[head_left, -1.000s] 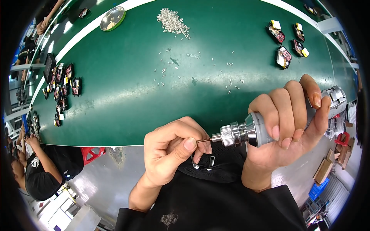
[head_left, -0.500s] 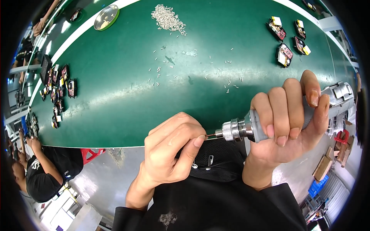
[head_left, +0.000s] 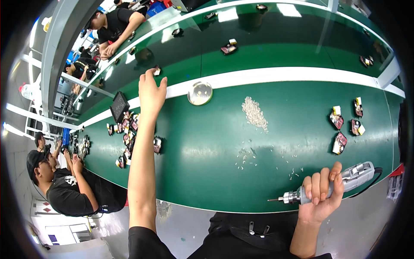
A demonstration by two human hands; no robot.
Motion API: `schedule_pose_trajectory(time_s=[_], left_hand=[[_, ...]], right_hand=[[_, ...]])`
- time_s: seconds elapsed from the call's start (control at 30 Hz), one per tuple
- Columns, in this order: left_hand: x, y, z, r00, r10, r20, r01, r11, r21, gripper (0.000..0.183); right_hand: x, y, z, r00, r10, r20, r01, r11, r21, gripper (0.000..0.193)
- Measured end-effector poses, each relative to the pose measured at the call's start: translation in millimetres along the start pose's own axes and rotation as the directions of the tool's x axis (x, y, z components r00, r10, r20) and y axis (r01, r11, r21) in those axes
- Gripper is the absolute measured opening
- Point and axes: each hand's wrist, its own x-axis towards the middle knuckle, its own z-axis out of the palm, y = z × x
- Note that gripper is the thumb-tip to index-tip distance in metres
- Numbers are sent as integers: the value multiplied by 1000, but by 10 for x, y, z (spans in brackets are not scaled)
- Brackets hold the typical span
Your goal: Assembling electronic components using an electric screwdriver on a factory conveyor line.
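Observation:
My right hand (head_left: 320, 194) is wrapped round a grey electric screwdriver (head_left: 350, 176) with a silver chuck and a thin bit pointing left, above the table's near edge. My left hand (head_left: 152, 94) reaches far forward over the white rail, thumb and fingers apart. Just beyond its fingertips, on the strip behind the rail, lies a small black-cased assembly (head_left: 157, 69) with a pale part, partly hidden by the fingers. I cannot see contact between them. Beneath my left forearm, a cluster of similar black and red assemblies (head_left: 128, 138) covers the table's left side.
On the green table (head_left: 194, 172) lie a heap of small silver pins (head_left: 254, 114) and scattered loose ones. A round shallow dish (head_left: 199, 93) stands by the white rail (head_left: 276, 77). Several assemblies (head_left: 339, 143) sit at the right. A black tray (head_left: 119, 106) is far left. Other people work beyond and leftward.
My left hand has left the screwdriver's bit and stretched forward and left across the rail. The screwdriver in my right hand now sits lower in view. The view has swung up and left.

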Motion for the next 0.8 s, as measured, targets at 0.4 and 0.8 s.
schedule_pose_trajectory(time_s=[0.4,0.8], left_hand=[[222,-522,144,978,74,194,-47,989,-140,39],[-1941,1681,-1010,691,641,335,-374,713,-592,67]], right_hand=[[-206,-184,-77,992,99,-74,-107,988,-111,20],[-382,-130,-125,971,232,50,-228,970,-85,14]])
